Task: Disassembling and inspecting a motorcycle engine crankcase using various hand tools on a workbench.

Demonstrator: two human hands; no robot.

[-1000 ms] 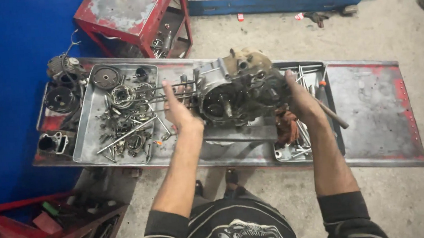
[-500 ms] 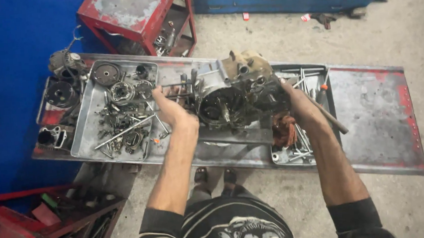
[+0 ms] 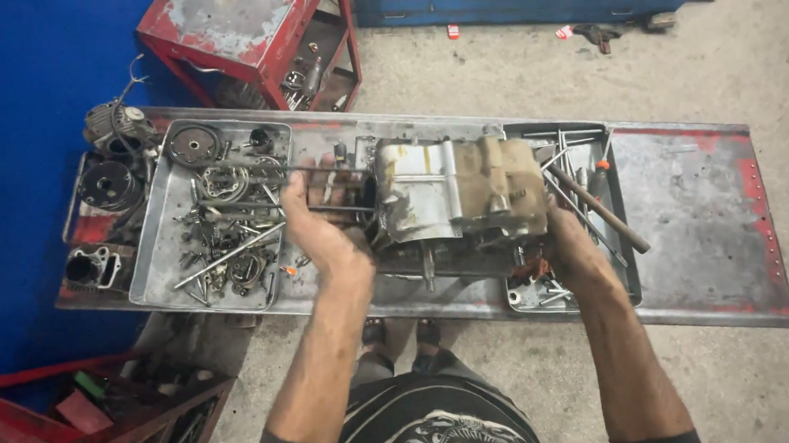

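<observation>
Turned over since a moment ago, the engine case (image 3: 460,198) now shows its flat grimy side, gripped at both ends by left hand (image 3: 321,227) and right hand (image 3: 574,248) above the metal bench (image 3: 691,219), bare at its right end; small red packets (image 3: 452,31) lie on the floor beyond

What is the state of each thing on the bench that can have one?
engine case: gripped from both sides, its solid outer face up
left hand: closed on the case's left end
right hand: pressed on its right end
parts tray: filled with loose parts
hammer: lying unused
</observation>
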